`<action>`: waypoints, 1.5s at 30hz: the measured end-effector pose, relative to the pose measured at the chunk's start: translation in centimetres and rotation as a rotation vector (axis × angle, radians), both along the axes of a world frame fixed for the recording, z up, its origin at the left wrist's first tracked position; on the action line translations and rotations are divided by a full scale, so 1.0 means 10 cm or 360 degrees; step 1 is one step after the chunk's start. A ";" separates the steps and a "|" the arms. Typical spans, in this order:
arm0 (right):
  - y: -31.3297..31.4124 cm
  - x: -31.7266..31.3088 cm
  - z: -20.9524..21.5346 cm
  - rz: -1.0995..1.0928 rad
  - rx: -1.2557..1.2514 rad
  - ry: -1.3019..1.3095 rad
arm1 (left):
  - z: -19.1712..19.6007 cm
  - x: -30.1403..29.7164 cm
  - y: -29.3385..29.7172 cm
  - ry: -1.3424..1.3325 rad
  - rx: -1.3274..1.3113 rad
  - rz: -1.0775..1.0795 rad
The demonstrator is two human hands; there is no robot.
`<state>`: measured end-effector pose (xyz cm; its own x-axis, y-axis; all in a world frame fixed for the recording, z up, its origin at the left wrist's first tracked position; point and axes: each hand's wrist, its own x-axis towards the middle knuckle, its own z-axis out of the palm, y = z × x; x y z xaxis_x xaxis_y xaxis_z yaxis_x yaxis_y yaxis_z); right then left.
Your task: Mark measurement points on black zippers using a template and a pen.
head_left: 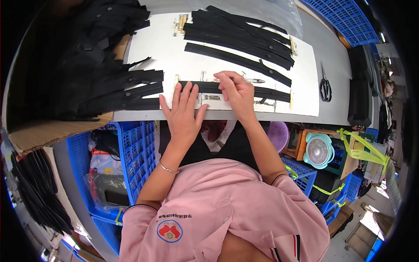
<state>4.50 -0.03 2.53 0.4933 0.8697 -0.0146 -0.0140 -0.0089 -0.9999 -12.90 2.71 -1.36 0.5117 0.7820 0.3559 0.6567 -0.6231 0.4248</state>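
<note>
The person's left hand (183,111) is lying flat with fingers spread, pressing down one end of a long black fabric strip (270,92) that is stretching across the white template sheet (166,52) near the front edge of the surface (336,56). The right hand (238,89) is pinching a slim pen (251,80) in its grip over the strip. The strip is looking thin, limp and light, likely to slide or buckle, so it is best held flat under the palm or lifted by an end.
</note>
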 end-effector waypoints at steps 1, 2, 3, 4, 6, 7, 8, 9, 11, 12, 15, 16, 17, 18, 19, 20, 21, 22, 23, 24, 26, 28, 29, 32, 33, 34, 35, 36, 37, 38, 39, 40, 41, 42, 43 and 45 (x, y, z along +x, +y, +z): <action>0.03 0.02 -0.03 0.0063 -0.0147 -0.0041 | 0.00 0.01 0.00 -0.0006 0.0003 0.0005; 0.06 0.00 -0.06 0.0083 -0.0152 -0.0043 | 0.01 0.01 0.00 -0.0007 -0.0003 0.0025; 0.08 -0.02 -0.09 0.0091 -0.0128 -0.0197 | 0.01 0.01 0.00 -0.0019 -0.0015 0.0019; 0.09 -0.04 -0.12 0.0099 -0.0101 -0.0351 | 0.00 0.01 0.00 -0.0030 -0.0027 0.0013; 0.13 -0.07 -0.22 0.0113 -0.0135 -0.0436 | 0.00 0.00 0.00 -0.0031 -0.0014 0.0031; 0.14 -0.08 -0.25 0.0109 -0.0164 -0.0522 | 0.00 0.00 0.00 -0.0045 -0.0005 0.0026; 0.13 -0.07 -0.27 0.0123 -0.0168 -0.0521 | 0.00 0.00 0.00 -0.0059 0.0004 0.0020; 0.13 -0.09 -0.22 0.0123 -0.0224 -0.0617 | -0.01 0.00 -0.01 -0.0064 0.0018 0.0025; 0.14 -0.13 -0.23 0.0134 -0.0282 -0.0711 | -0.02 -0.01 -0.02 -0.0076 0.0011 0.0037; 0.15 -0.13 -0.26 0.0074 -0.0154 -0.0744 | -0.02 0.00 -0.02 -0.0092 0.0011 0.0032; 0.14 -0.14 -0.29 0.0014 -0.0033 -0.0805 | -0.01 0.00 -0.03 -0.0107 0.0010 0.0027; 0.14 -0.15 -0.28 0.0011 -0.0037 -0.0834 | -0.01 0.00 -0.03 -0.0105 0.0007 0.0032; 0.14 -0.15 -0.28 0.0015 -0.0041 -0.0833 | -0.02 -0.01 -0.04 -0.0110 0.0012 0.0031; 0.14 -0.14 -0.28 0.0021 -0.0018 -0.0895 | -0.02 -0.01 -0.04 -0.0114 0.0019 0.0028; 0.14 -0.14 -0.28 0.0025 0.0004 -0.0957 | -0.02 0.00 -0.04 -0.0112 0.0017 0.0028; 0.14 -0.14 -0.30 0.0025 0.0001 -0.0955 | -0.03 0.01 -0.04 -0.0121 0.0020 0.0028; 0.15 -0.14 -0.31 -0.0027 0.0044 -0.0994 | -0.03 0.01 -0.04 -0.0128 0.0028 0.0027; 0.16 -0.14 -0.33 -0.0081 0.0087 -0.1034 | -0.03 0.02 -0.04 -0.0125 0.0029 0.0023; 0.14 -0.13 -0.33 -0.0086 0.0087 -0.1031 | -0.03 0.02 -0.04 -0.0120 0.0021 0.0026; 0.12 -0.11 -0.31 -0.0019 0.0020 -0.0883 | -0.02 0.02 -0.03 -0.0114 0.0014 0.0031; 0.10 -0.08 -0.28 0.0046 -0.0037 -0.0731 | -0.02 0.02 0.00 -0.0110 0.0016 0.0032; 0.10 -0.05 -0.23 0.0247 -0.0152 -0.0890 | -0.02 0.03 0.01 -0.0105 0.0024 0.0037; 0.12 -0.04 -0.22 0.0248 -0.0135 -0.0886 | -0.01 0.03 0.03 -0.0102 0.0021 0.0038; 0.16 -0.08 -0.22 0.0233 -0.0018 -0.0905 | 0.03 0.00 0.05 -0.0087 0.0007 0.0052; 0.16 -0.11 -0.17 0.0250 -0.0097 -0.1020 | 0.05 -0.03 0.04 -0.0066 0.0005 0.0056; 0.16 -0.13 -0.15 0.0269 -0.0163 -0.1136 | 0.04 -0.06 0.04 -0.0045 0.0012 0.0068; 0.13 -0.11 -0.20 0.0259 -0.0143 -0.1165 | 0.02 -0.06 0.02 -0.0044 0.0000 0.0046; 0.10 -0.08 -0.27 0.0244 -0.0109 -0.1196 | -0.02 -0.04 -0.01 -0.0046 0.0003 0.0028; 0.06 -0.04 -0.30 0.0264 -0.0120 -0.1161 | -0.08 -0.01 -0.03 -0.0082 -0.0018 0.0022; 0.03 -0.04 -0.30 0.0263 -0.0112 -0.1053 | -0.11 0.01 -0.06 -0.0120 -0.0035 0.0015; -0.02 0.01 -0.34 0.0283 -0.0127 -0.1065 | -0.10 0.03 -0.09 -0.0132 -0.0025 0.0009; -0.06 0.06 -0.41 0.0289 -0.0087 -0.1029 | -0.08 0.05 -0.10 -0.0148 -0.0023 -0.0005; -0.09 0.07 -0.39 0.0249 -0.0141 -0.0834 | -0.05 0.05 -0.10 -0.0176 -0.0019 -0.0001; -0.13 0.05 -0.32 0.0222 -0.0213 -0.0640 | -0.01 0.04 -0.13 -0.0206 -0.0030 0.0003; -0.11 -0.04 -0.27 0.0146 -0.0054 -0.0523 | 0.01 0.03 -0.14 -0.0211 -0.0018 0.0021; -0.11 -0.10 -0.18 0.0103 0.0039 -0.0711 | 0.02 -0.01 -0.14 -0.0224 -0.0004 0.0037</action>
